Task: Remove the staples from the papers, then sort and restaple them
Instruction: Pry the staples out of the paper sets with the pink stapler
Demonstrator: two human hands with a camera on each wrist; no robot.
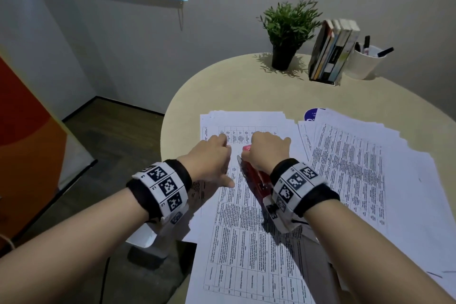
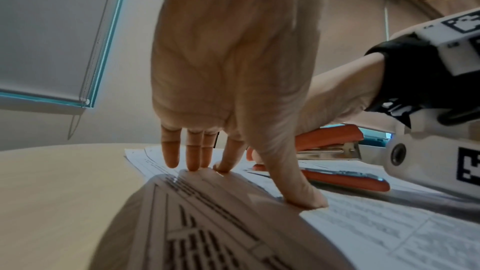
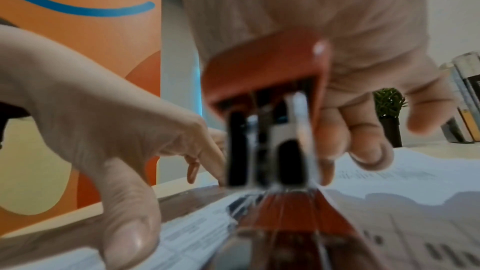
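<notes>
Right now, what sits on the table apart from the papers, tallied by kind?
Stapler, held by the right hand: 1
Potted plant: 1
Book rack: 1
Pen cup: 1
Total: 4

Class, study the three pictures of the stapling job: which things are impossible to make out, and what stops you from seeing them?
- Staple: head view, the right hand covers the front of the stapler.
- Stapler mouth: right wrist view, too blurred; left wrist view, the left hand's thumb blocks it.
- Printed text on the papers: too small in every view.
- Second pile of papers: cut off by the right edge, head view.
</notes>
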